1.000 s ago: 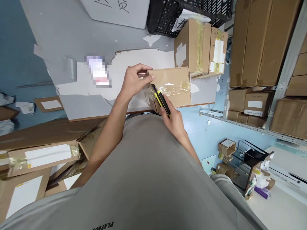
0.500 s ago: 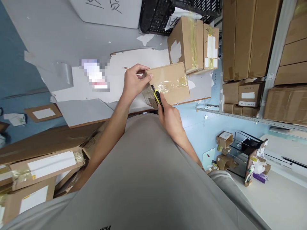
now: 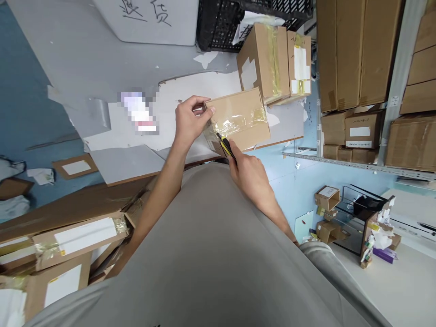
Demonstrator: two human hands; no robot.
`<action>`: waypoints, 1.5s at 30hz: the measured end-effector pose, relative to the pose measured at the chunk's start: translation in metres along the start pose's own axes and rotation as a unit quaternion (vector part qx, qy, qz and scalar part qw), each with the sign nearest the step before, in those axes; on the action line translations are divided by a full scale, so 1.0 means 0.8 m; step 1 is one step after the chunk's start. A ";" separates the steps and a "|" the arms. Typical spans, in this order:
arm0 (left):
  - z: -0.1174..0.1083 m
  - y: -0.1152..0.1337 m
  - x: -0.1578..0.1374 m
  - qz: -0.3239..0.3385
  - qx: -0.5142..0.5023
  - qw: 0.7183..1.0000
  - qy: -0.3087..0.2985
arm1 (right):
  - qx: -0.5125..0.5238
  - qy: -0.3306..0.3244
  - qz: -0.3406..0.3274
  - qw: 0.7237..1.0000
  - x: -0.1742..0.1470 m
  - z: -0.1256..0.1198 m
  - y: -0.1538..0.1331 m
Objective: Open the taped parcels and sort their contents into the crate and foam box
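One taped cardboard box [image 3: 243, 106] is set at the front edge of the tabletop [image 3: 127, 159], between and just ahead of two hands held apart. Its far left corner is pinched by the left hand [image 3: 191, 119], with the thumb laid on the upper face. One black-and-yellow utility knife [image 3: 227, 149] is clasped in the right hand [image 3: 251, 176], its tip directed at the left-end edge of the box; whether contact is made cannot be told. Two further cartons, one larger [image 3: 267, 59] and one smaller [image 3: 299, 66], are placed side by side toward the tabletop's right edge.
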State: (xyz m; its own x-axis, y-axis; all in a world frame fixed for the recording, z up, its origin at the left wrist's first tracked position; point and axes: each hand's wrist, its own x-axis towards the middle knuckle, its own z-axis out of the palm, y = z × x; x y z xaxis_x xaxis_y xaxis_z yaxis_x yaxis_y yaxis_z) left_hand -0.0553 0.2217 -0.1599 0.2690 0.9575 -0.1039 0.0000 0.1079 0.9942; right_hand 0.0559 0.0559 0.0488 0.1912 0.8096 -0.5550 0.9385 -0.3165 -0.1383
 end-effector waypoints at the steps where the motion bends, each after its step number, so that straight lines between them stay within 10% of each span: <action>1: 0.000 0.000 0.000 -0.001 0.002 1.000 0.001 | 0.001 0.000 -0.002 1.000 0.000 -0.002 0.000; 45: -0.004 -0.016 -0.009 0.035 0.017 0.999 0.033 | -0.043 -0.123 -0.060 0.990 0.015 -0.027 0.019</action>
State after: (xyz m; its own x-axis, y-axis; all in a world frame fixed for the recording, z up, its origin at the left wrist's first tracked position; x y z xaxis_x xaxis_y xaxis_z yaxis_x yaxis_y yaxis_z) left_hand -0.0605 0.2147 -0.1721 0.2053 0.9781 -0.0356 0.0168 0.0329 0.9993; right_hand 0.0786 0.0715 0.0582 0.0120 0.6906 -0.7231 0.9733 -0.1737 -0.1498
